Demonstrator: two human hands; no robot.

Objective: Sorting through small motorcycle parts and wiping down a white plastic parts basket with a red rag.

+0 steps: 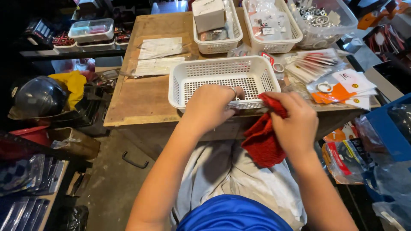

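Hands: both meet just in front of the near wall of the basket, at about 6 o'clock from its middle.
Left hand: curled into a loose fist, knuckles up, fingers tucked under; a small metal ring shows at its fingertips, though I cannot tell how firmly it is pinched.
Right hand: closed around a red cloth, thumb and fingers bunching the top of it.
Red cloth: hangs crumpled from the right hand down over the lap, its upper corner touching the basket's near right corner.
Basket: white plastic, mesh sides, sits on the near edge of the wooden table; what lies inside is too small to make out.
Behind the basket: at 12 o'clock, two more white baskets, the left one holding a white box, the right one filled with small clear bags.
Far right: at 1 o'clock a clear tub of metal rings.
Right of the basket: at 3 o'clock, a fan of flat packets, white and orange.
Left of the basket: at 10 o'clock, papers lying flat on the table.
Off the table: at 9 o'clock, a dark helmet with a yellow cloth beside it.
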